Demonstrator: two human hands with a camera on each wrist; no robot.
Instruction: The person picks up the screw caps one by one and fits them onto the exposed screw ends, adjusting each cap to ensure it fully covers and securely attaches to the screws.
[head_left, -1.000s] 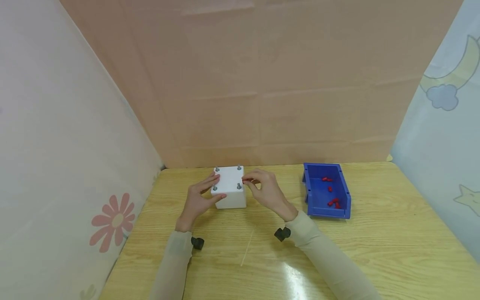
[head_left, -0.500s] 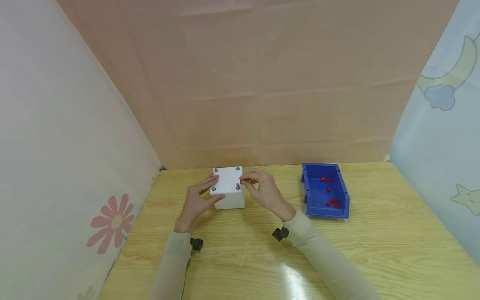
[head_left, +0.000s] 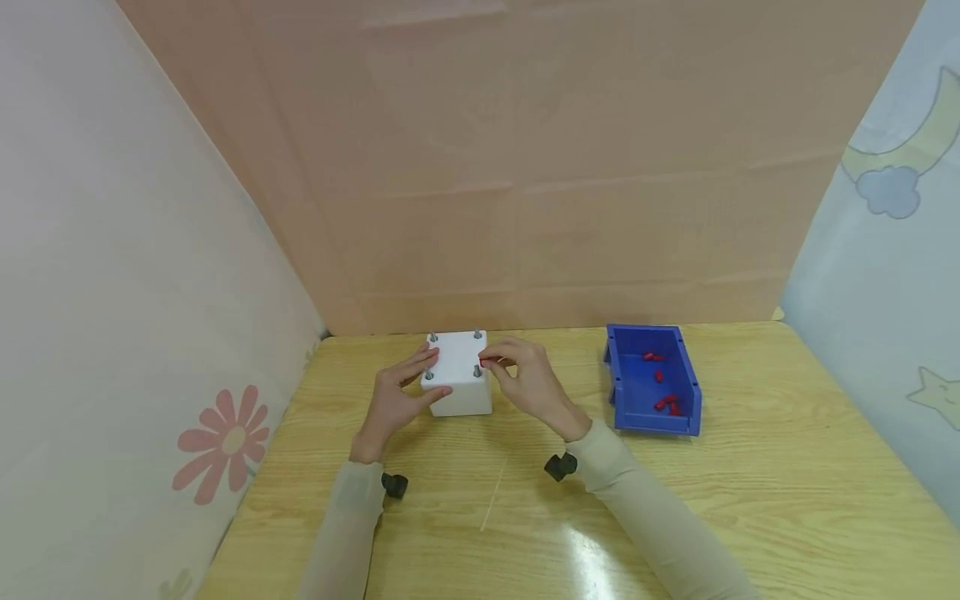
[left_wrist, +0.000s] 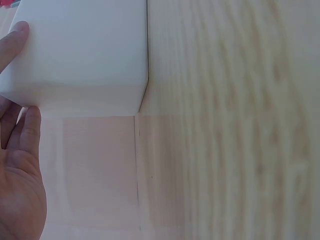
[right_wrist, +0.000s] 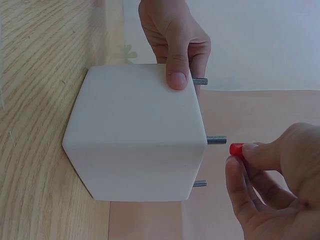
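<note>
A white block (head_left: 461,400) stands on the table, with threaded metal studs upright at the corners of its top. My left hand (head_left: 393,404) grips its left side, thumb on the front face and fingers at the far left edge. Between thumb and forefinger, my right hand (head_left: 528,379) pinches a small red cap (right_wrist: 235,149). In the right wrist view the cap is just off the tip of the nearest stud (right_wrist: 216,140), slightly out of line with it. The left wrist view shows the block's side and part of the left hand.
To the right of the block, a blue bin (head_left: 621,392) holds several red caps (head_left: 659,377). The wooden table (head_left: 540,533) meets a brown paper backdrop (head_left: 555,250) behind, and pale printed sheets hang at both sides.
My right hand has shifted slightly left with the red cap, closer over the front right stud. The left hand keeps its hold on the block.
</note>
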